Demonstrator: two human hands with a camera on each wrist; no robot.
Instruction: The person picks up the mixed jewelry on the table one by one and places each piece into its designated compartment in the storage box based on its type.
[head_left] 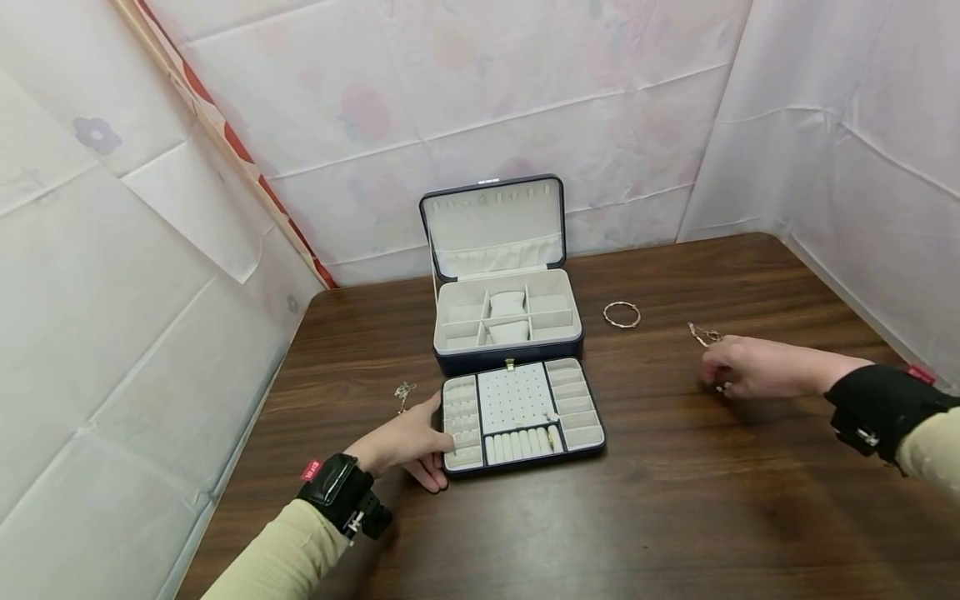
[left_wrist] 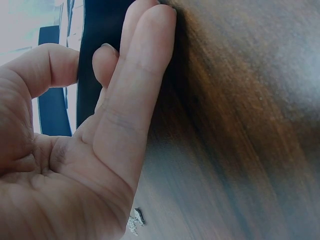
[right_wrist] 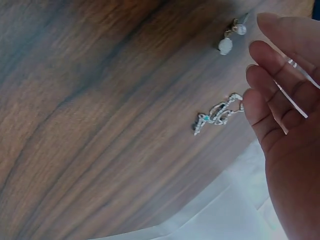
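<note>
Surface: dark wood-grain table point(head_left: 675, 500), set in a corner hung with pale floral sheeting point(head_left: 600, 100).

Centre: navy jewellery box point(head_left: 507, 321), lid upright, grey compartments. Just in front, its removable tray point(head_left: 522, 415), with ring rolls and an earring panel.

My left hand point(head_left: 408, 442): fingers straight, pressed flat against the tray's left edge, gripping nothing. A small chain point(head_left: 404, 394) lies near it.

My right hand point(head_left: 742, 367): fingers relaxed and open above the table, holding nothing. Just beside the fingertips: a crumpled chain piece point(right_wrist: 216, 116) and a pearl earring point(right_wrist: 229, 39).

Between box and right hand: gold bangle point(head_left: 622, 314).
</note>
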